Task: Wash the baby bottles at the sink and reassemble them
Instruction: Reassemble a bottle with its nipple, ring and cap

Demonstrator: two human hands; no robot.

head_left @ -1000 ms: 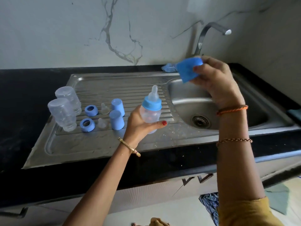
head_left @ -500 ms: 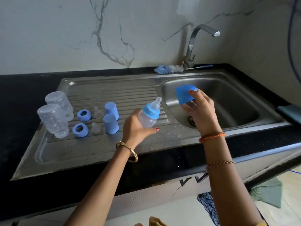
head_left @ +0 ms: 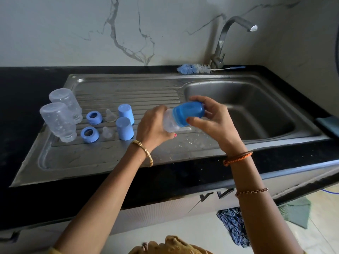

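Observation:
My left hand (head_left: 153, 126) grips the clear body of a small baby bottle (head_left: 171, 123), tilted to the right over the drainboard. My right hand (head_left: 213, 121) holds a blue cap (head_left: 190, 112) that sits over the bottle's top and hides the teat. On the left of the drainboard (head_left: 102, 156) stand two clear bottles (head_left: 59, 120) upside down, two blue rings (head_left: 89, 134), two clear teats (head_left: 110, 116) and two blue caps (head_left: 124, 128).
The steel sink basin (head_left: 256, 110) lies to the right, under the tap (head_left: 222, 44). A blue bottle brush (head_left: 194, 68) lies on the black counter behind the sink. Cloths lie on the floor at lower right.
My right hand came down from near the tap and brought the blue cap onto the bottle's top. My left hand tilted the bottle toward it.

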